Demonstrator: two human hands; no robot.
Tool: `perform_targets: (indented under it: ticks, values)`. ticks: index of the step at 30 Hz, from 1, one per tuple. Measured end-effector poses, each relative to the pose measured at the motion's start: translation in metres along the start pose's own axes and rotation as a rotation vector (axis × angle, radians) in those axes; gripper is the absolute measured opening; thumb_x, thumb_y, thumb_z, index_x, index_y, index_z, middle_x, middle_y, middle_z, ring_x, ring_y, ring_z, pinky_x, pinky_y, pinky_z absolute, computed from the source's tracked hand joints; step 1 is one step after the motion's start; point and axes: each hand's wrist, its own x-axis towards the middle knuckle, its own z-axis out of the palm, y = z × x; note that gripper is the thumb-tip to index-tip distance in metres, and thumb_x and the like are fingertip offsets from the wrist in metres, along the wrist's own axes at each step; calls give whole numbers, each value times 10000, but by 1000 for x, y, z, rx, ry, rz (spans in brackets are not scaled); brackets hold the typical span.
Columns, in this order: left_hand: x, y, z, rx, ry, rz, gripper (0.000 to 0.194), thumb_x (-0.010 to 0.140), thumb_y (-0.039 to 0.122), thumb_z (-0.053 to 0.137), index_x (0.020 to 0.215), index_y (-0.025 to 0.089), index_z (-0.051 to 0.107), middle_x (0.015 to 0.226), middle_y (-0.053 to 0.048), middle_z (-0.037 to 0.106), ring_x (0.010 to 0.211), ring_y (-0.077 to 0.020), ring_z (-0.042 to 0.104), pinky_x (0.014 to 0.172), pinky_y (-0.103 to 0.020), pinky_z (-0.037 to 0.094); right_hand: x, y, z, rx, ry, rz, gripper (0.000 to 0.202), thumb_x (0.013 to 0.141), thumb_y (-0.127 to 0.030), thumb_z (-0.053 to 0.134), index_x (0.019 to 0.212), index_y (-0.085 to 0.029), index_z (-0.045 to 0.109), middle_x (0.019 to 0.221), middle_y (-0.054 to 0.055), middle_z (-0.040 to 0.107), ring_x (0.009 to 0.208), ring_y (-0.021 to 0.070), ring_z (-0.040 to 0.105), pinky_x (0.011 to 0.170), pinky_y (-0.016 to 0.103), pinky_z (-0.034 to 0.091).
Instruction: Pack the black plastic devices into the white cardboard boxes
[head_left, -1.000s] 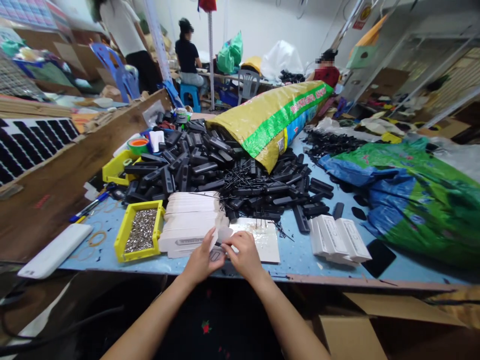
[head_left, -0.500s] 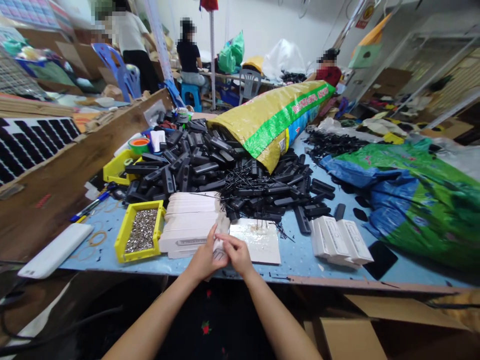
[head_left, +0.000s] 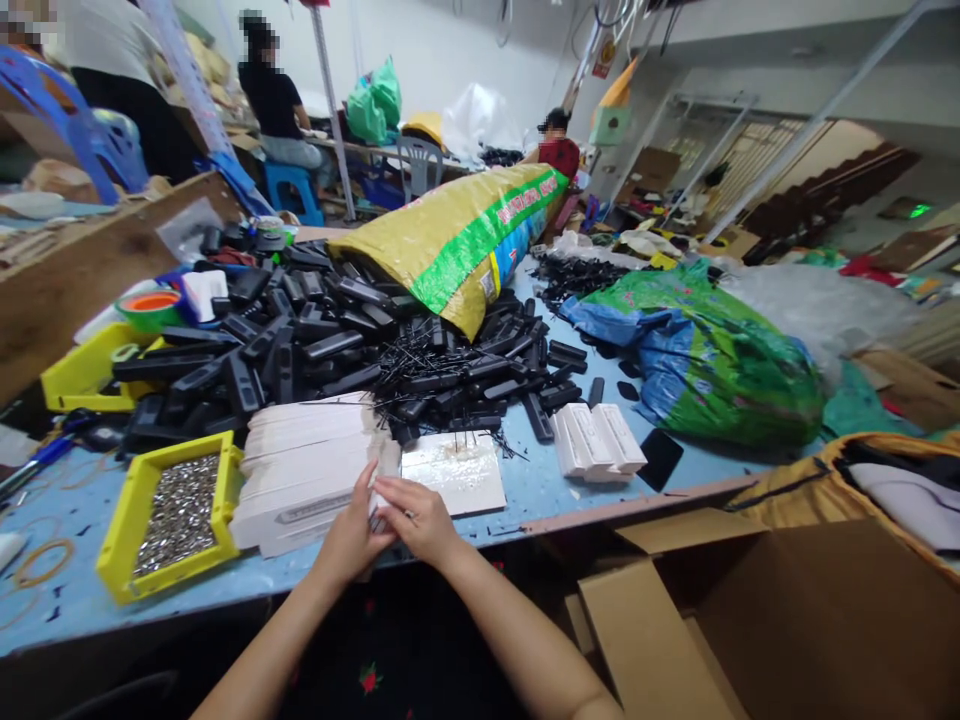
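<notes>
I am working from far away, holding a small white box (head_left: 377, 503) between my left hand (head_left: 349, 537) and right hand (head_left: 421, 520), above the near edge of the blue table (head_left: 525, 492). The box might be bending if I am squeezing too hard, or falling if my grip is slipping. A bump might be tipping the white stack (head_left: 307, 468) just beside me. My left fingers are cupping the box, one pointing up; my right fingers are pinching it. Both arms are reaching forward, hands meeting.
</notes>
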Motion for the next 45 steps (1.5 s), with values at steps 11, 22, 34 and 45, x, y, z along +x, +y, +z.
perform_targets:
  ticks: [11, 22, 34, 45]
  values:
    - [2, 1, -2, -7, -8, 25, 847, 745, 298, 553, 1449, 170, 100, 1326, -194, 480, 954, -284, 648, 809, -378, 500, -10, 4, 4, -28, -5, -124, 327, 885, -294, 492, 1179, -228, 619, 1227, 33, 597, 1184, 165, 533, 1052, 367, 401]
    - [2, -5, -5, -42, -23, 84, 840, 744, 309, 587, 1442, 176, 139, 1393, -188, 398, 1084, -297, 587, 897, -413, 474, -10, 1, 5, -47, 95, -85, 321, 898, -294, 439, 1133, -216, 644, 1157, 39, 644, 1118, 172, 580, 1018, 339, 433]
    - [-15, 4, -42, -402, 240, 17, 673, 877, 443, 455, 1417, 243, 107, 1361, -145, 394, 1240, -255, 441, 1013, -492, 386, -22, 6, -86, -489, 96, 237, 914, 679, -227, 613, 1458, -162, 138, 1512, 118, 181, 1389, 235, 214, 1131, 407, 236]
    - [-23, -122, -174, 579, 201, -352, 225, 748, 243, 438, 902, 143, 570, 988, -110, 625, 998, -264, 569, 966, -411, 408, -18, 43, -232, -1297, 383, 579, 654, 816, -318, 457, 1378, -7, 333, 1441, 241, 275, 1338, 376, 243, 1054, 578, 216]
